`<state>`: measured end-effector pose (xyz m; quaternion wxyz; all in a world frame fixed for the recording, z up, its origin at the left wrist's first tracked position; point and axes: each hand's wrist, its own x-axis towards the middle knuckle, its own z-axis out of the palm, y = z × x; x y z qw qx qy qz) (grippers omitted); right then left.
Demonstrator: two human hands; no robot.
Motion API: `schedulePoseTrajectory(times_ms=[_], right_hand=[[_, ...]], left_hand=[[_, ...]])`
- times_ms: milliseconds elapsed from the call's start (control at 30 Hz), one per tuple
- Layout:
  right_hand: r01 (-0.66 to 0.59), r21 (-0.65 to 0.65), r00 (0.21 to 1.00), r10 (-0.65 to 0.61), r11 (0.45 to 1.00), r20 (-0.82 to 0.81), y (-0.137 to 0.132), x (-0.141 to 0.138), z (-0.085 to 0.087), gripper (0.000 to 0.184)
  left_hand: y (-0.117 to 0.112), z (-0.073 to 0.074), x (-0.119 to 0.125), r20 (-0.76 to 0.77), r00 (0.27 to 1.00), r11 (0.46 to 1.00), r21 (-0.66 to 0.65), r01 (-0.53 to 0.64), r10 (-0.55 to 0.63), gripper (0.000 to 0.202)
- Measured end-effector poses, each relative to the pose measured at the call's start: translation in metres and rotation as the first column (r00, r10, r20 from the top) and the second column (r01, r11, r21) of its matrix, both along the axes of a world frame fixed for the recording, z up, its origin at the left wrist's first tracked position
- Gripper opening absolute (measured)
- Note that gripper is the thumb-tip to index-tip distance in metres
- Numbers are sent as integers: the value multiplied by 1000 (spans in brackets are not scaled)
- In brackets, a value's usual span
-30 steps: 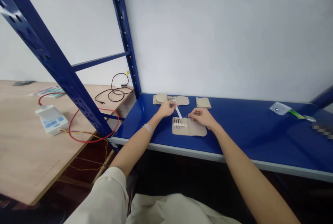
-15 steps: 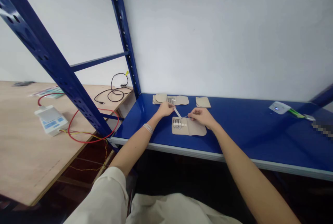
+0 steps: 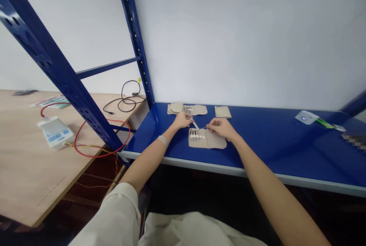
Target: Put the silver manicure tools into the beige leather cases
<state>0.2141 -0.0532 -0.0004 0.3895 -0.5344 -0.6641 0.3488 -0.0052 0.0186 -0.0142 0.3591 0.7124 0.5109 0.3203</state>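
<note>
My left hand (image 3: 183, 120) pinches a narrow white strip (image 3: 196, 125) that slants down to the right. Between the fingertips of my right hand (image 3: 220, 128) is a thin, light-coloured rod (image 3: 203, 127), its far end close to the strip's lower end. I cannot tell whether the two touch. Just below both hands, an unfolded beige manicure case (image 3: 215, 140) lies flat on the blue shelf. Several small metal tools (image 3: 195, 135) sit side by side under a white band in its left half. The right flap is bare.
Behind my hands lie another open beige case (image 3: 200, 109) with tools and a folded one (image 3: 223, 112). A white device (image 3: 306, 117) with a green part rests on the shelf (image 3: 271, 143) at right. Left of the blue upright stands a wooden table (image 3: 25, 154) with a white-and-blue box (image 3: 55, 133) and cables.
My left hand has shifted slightly right along the white strip, so less of it shows. My right hand and the cases stay nearly where they were.
</note>
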Motion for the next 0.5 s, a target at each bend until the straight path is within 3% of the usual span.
schedulePoseTrajectory(times_ms=[500], right_hand=[[17,-3,1000,-17,1000,-12,2,1,-1,24]], left_hand=[[-5,6,1,17,999,998,-36,-43,43,25]])
